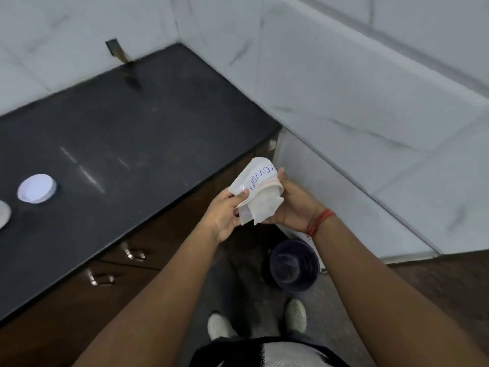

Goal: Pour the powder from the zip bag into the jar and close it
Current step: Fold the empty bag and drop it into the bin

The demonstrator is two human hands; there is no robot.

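A crumpled clear zip bag (258, 192) with a white label reading POWDER sits between both hands, held in the air beyond the counter's front edge. My left hand (225, 215) pinches its left side. My right hand (293, 207) cups and grips its right side. On the black counter (127, 133) at the far left lies a round white lid (37, 188). A pale round object (4, 213), cut off by the left frame edge, lies just below the lid; I cannot tell whether it is the jar.
A dark round bin (293, 266) stands on the floor below my hands, beside the white tiled wall (344, 115). Brown drawers with metal handles (135, 254) run under the counter. My shoes (296, 315) are on the floor.
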